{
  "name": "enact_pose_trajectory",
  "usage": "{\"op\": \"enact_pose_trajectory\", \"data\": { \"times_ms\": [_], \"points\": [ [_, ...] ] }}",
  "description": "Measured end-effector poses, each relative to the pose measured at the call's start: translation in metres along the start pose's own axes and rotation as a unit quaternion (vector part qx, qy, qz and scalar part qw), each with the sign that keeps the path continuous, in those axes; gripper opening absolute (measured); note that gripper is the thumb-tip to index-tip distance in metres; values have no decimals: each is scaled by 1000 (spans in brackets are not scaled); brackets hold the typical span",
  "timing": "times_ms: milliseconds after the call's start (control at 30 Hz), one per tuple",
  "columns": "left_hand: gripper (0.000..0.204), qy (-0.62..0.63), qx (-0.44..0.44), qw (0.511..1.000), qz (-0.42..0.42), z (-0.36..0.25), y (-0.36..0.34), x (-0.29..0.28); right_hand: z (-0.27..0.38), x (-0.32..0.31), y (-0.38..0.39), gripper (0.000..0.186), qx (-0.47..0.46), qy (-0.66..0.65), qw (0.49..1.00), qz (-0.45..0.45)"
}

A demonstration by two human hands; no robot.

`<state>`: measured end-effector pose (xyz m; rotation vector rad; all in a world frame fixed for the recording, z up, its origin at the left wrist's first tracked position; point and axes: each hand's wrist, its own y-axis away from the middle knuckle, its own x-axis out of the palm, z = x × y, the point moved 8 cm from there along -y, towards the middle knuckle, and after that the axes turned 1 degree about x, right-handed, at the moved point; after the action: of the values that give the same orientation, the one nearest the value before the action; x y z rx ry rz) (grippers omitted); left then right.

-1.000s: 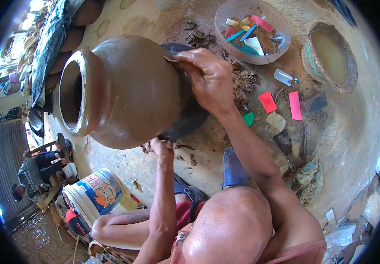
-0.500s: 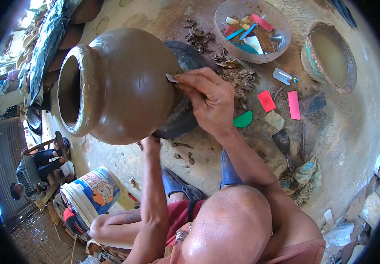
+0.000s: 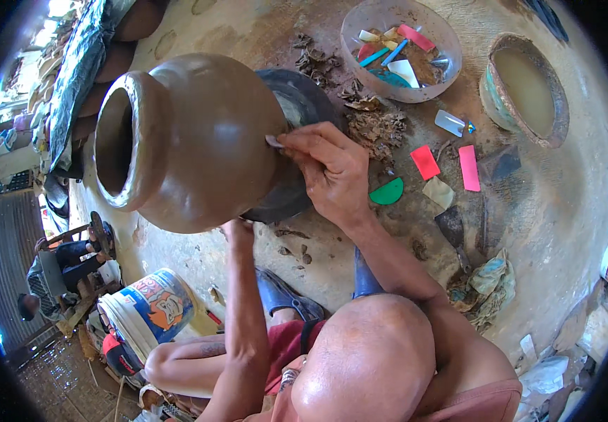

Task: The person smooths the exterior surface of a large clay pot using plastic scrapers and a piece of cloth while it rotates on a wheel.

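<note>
presently, the right hand (image 3: pixel 337 169) has its grip pinching a small thin scraper (image 3: pixel 274 141) against the side of a large brown clay pot (image 3: pixel 209 133). the pot lies in front of a dark round support (image 3: pixel 314 98), with its opening toward the left. the left hand (image 3: pixel 238 229) is at the pot's near edge, partly hidden, so i cannot tell its grip. on the floor (image 3: pixel 550 211) lie clay scraps (image 3: pixel 378 132), a green half-disc (image 3: pixel 387 191) and a clear tub (image 3: pixel 423 94) holding coloured pieces (image 3: pixel 395 53).
</note>
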<state>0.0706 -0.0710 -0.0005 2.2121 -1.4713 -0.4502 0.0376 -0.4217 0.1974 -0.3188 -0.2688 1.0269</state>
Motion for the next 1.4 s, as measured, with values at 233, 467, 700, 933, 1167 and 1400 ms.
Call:
{"op": "enact_pose_trajectory", "data": {
  "times_ms": [233,467,700,933,1167,1400],
  "points": [
    [77,-58,-243,947,204,112,146,96,-15,-22,10,32,2,32,999,-23],
    [62,-7,2,999,-33,11,4,9,-5,-9,6,32,2,11,1000,-21],
    [67,-51,-227,956,181,128,152,99,-19,-18,19,34,15,9,999,-37],
    [71,-25,-7,999,-47,1,3,-19,-1,7,11,37,14,-55,997,-46],
    [64,-78,-221,955,183,109,154,103,-26,-14,25,39,16,8,999,-39],
    [62,4,-6,1000,-8,-5,-9,-28,0,4,16,38,11,-39,998,-40]
  ]
}}
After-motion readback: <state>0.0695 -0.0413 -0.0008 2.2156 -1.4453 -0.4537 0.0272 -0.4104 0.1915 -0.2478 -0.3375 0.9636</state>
